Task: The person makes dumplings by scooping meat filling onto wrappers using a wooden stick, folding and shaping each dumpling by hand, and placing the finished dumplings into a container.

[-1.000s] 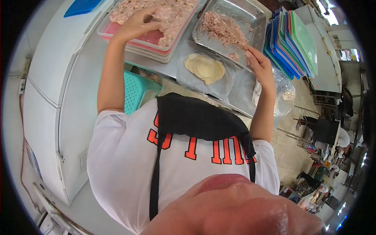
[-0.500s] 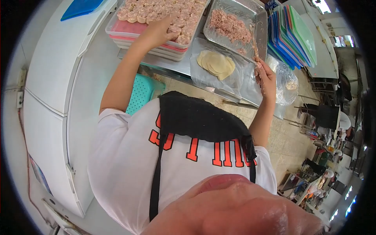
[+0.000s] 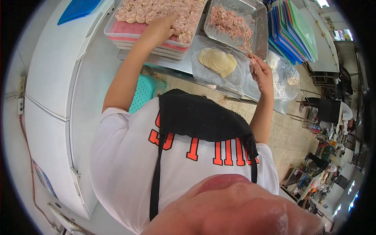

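My left hand lies over rows of meat-topped dumplings in a plastic tray at the upper left. Its thumb and forefinger are spread apart against the dumplings; the other fingers are partly hidden. In my right hand is a thin spatula smeared with meat, its far end reaching into the minced meat. That mince sits in a rectangular metal pan. Between my hands, round pale dough wrappers lie overlapping on a plastic sheet.
Stacked plastic trays support the dumplings. Coloured plastic boards or lids stand right of the pan, near a clear plastic bag. A turquoise stool is under the table edge. A white refrigerator stands at left.
My right hand has shifted slightly left and up, and the spatula has swung left from the pan's right side into the mince. My left hand stays almost in place over the dumplings.
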A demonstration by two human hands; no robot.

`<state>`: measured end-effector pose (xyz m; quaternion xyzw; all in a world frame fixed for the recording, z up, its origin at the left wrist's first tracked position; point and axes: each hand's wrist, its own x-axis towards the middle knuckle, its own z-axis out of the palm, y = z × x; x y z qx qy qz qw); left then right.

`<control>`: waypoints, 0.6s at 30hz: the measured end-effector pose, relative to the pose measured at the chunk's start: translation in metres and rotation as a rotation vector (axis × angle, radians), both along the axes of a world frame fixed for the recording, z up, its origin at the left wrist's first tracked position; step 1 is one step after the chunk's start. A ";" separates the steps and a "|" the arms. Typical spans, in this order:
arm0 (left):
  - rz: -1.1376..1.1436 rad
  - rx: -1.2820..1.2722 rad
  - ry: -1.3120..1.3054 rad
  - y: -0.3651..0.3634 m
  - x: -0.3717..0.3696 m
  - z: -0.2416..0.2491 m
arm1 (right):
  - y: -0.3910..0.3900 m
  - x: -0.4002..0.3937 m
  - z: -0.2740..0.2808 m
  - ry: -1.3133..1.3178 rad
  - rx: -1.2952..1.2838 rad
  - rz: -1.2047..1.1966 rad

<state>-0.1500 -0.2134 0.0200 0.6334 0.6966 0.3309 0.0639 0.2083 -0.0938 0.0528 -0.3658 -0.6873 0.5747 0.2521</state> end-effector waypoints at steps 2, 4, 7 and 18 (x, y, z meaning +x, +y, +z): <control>-0.033 -0.010 -0.014 -0.001 0.001 0.002 | 0.003 -0.001 -0.003 -0.016 0.012 0.005; -0.067 -0.020 -0.028 -0.007 0.003 0.011 | 0.010 0.000 -0.004 -0.032 0.024 0.008; -0.019 -0.193 -0.128 -0.014 -0.001 0.016 | 0.025 0.005 -0.001 -0.059 0.049 -0.023; 0.336 0.080 0.230 -0.002 0.023 0.028 | 0.187 0.057 -0.022 -1.115 0.877 0.267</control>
